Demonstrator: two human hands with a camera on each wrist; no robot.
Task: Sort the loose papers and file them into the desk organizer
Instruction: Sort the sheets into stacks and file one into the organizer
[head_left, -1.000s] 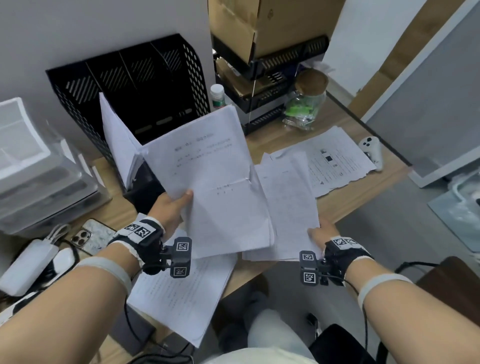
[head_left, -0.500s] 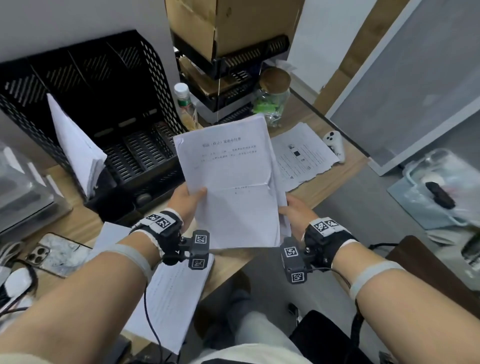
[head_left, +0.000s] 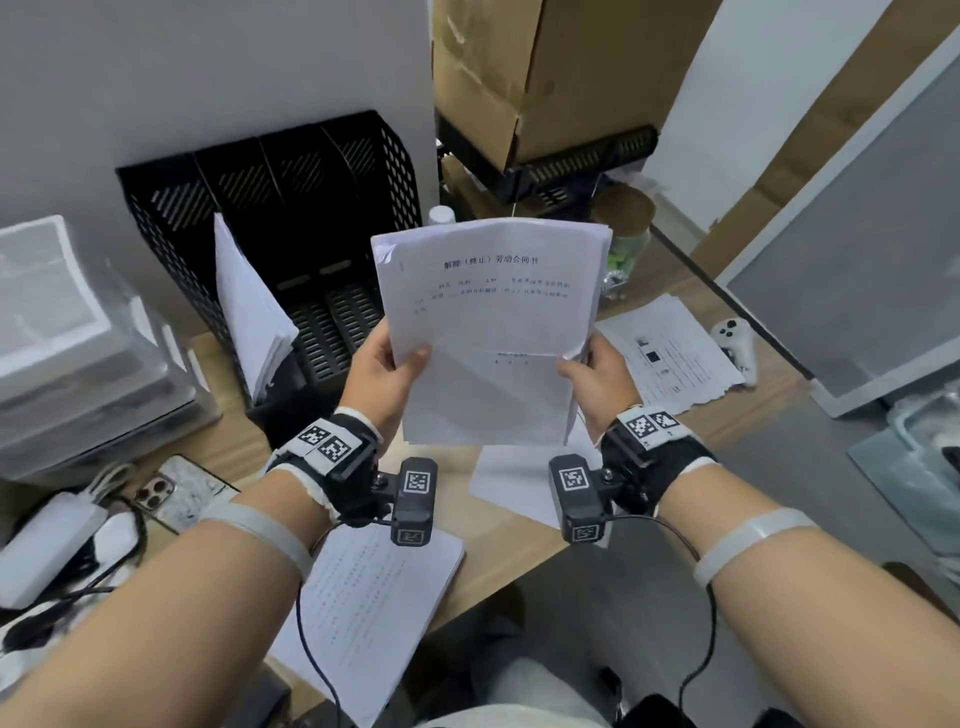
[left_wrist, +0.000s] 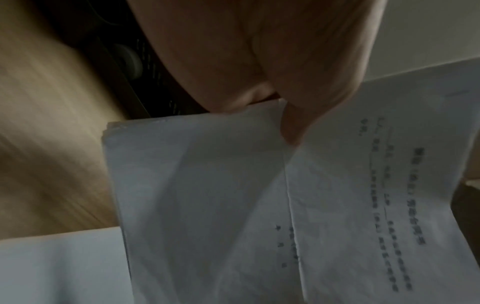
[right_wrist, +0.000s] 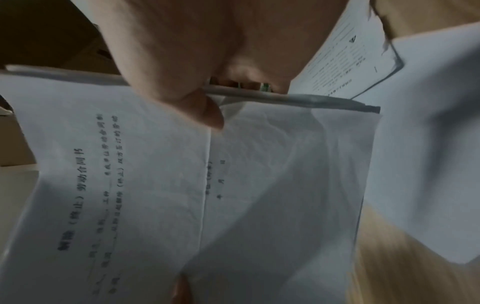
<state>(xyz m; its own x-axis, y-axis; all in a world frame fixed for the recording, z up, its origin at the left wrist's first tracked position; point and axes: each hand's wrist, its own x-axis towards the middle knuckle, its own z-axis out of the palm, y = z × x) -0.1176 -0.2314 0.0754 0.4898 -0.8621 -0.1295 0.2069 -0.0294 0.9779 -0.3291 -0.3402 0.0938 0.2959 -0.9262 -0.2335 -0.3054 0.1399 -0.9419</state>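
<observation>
You have the stack of papers (head_left: 488, 332) up in front of you, above the near edge of the desk (head_left: 509, 545), printed side toward you and roughly upright, with a crease running across its lower half. Your left hand (head_left: 382, 374) grips its left edge, thumb pressed on the front sheet and fingers curled behind; the left wrist view shows the thumb (left_wrist: 298, 123) pinching the layered edges. Your right hand (head_left: 597, 379) grips the right edge the same way, thumb (right_wrist: 205, 111) on the front, fingers behind.

Behind the stack stands the black mesh organizer (head_left: 291, 208) against the wall, with a sheaf of filed papers (head_left: 249, 322) leaning in its left slot. On the desk under your wrists lie a printed sheet (head_left: 363, 613) hanging over the near edge and a blank sheet (head_left: 514, 483) beside it. To your right lies another printed page (head_left: 670, 358), with a white game controller (head_left: 737, 343) just beyond it. A phone (head_left: 176, 488) lies near your left forearm, next to a white charger (head_left: 47, 545). A clear plastic box (head_left: 67, 353) sits at far left, and a cardboard box (head_left: 535, 78) rests on a black tray rack (head_left: 582, 161) behind.
</observation>
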